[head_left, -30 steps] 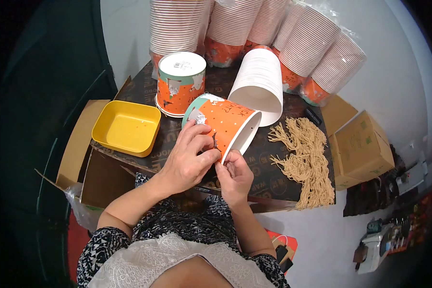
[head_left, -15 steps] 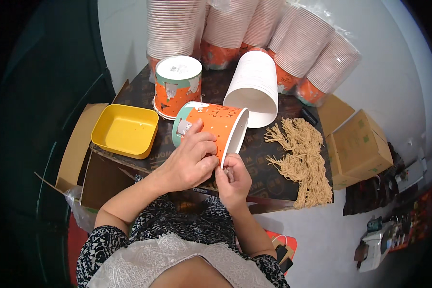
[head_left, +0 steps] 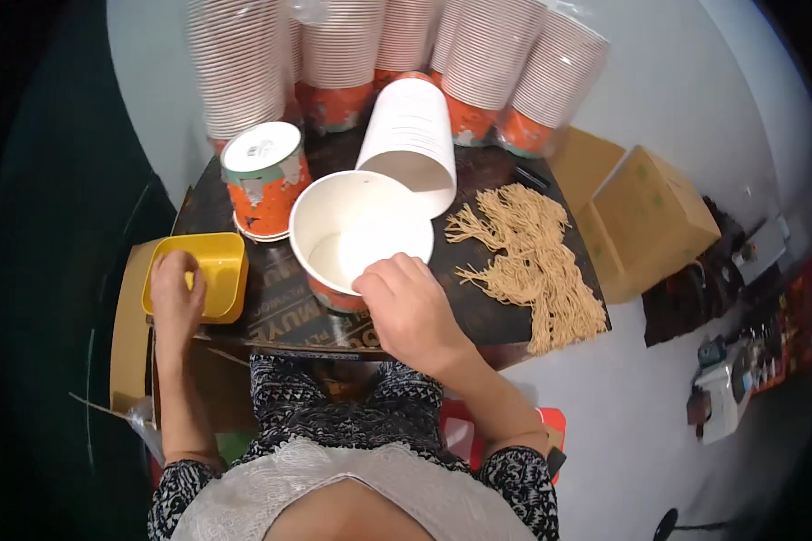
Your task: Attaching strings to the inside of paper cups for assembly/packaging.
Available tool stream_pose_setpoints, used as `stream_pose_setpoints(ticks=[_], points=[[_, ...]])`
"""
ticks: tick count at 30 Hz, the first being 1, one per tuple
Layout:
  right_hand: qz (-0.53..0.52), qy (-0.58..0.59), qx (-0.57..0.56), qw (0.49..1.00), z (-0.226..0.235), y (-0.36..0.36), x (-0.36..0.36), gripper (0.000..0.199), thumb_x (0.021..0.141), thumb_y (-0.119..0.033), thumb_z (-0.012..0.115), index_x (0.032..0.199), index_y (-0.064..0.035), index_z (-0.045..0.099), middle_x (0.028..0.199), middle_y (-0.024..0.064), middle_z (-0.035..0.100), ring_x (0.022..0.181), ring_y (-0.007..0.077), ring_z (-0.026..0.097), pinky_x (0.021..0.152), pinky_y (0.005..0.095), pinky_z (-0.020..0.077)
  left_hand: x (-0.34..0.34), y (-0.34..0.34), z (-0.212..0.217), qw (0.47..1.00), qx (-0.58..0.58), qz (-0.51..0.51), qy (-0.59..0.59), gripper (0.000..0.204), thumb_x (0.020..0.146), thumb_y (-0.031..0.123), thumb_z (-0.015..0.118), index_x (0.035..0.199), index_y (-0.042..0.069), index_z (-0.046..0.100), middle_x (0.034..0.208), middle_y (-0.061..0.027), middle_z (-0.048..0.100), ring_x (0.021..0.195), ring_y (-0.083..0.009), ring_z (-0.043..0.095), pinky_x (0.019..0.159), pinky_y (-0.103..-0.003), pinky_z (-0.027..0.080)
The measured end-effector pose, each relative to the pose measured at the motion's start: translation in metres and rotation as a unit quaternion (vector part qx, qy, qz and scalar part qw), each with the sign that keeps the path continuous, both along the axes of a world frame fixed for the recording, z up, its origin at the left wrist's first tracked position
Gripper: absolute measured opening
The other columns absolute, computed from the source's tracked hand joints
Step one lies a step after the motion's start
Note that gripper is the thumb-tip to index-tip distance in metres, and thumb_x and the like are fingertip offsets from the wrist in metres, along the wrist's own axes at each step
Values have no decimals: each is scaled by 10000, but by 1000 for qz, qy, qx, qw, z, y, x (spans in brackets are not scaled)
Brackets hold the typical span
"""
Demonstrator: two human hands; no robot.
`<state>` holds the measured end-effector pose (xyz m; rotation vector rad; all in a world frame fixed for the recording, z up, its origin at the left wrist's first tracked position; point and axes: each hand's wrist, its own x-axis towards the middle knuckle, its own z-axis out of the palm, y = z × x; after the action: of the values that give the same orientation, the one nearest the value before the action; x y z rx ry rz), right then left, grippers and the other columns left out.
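Leftward goes the left hand (head_left: 179, 287), now at the yellow tub (head_left: 230, 298) rather than on the open bucket (head_left: 327, 216), which faces mouth-up instead of lying tipped on its side. From where I stand, the left fingers bend down over the tub, bunched together; whether they pinch anything small, I cannot tell. Just right and a little farther back, an upturned orange bucket (head_left: 266, 189) stands with its white base on top. Near the middle of the dark table (head_left: 275, 316) is the open bucket, its white inside showing, and the right hand (head_left: 413, 307) curls over its near right rim, fingers closed on that edge. It looks to be thin, coated paperboard: light, fairly stiff when upright, a bit slick on the walls, and easily dented or creased if squeezed midway. I judge the rolled rim the best place to hold, being the firmest part, with an open palm against the side to stop it skidding. Beyond it a white stack of nested buckets (head_left: 408, 126) lies mouth toward the near side, and to the right a loose heap of tan cords (head_left: 546, 270) spreads, soft, limp and likely to tangle.
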<state>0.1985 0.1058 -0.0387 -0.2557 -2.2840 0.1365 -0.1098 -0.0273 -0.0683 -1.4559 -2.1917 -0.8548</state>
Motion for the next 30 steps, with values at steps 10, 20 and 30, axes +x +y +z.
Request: stream_pose_setpoints(ticks=[10,20,30], points=[[15,0,41,999,-5,10,-9,152,758,-55,669,874,-34,574,858,98,541,832,275,541,745,385,448,-22,15,-4,987,-130,55,-80,54,874,24,621,880,-25,644,869,-219,681,807,-335,667,739,-409,548],[-110,69,17,991,-17,63,86,187,793,-35,705,975,-17,666,999,130,669,951,319,620,857,415,482,-29,19,4,980,-177,77,-58,220,889,159,662,946,-48,708,915,-240,695,843,-368,680,757,-436,534],[-192,-85,-79,975,-76,122,147,183,836,-77,663,1012,-62,711,970,114,654,978,320,586,893,416,483,10,10,16,998,34,49,-7,203,945,157,628,1008,-22,700,1137,-179,680,1145,-335,605,993,-403,476]])
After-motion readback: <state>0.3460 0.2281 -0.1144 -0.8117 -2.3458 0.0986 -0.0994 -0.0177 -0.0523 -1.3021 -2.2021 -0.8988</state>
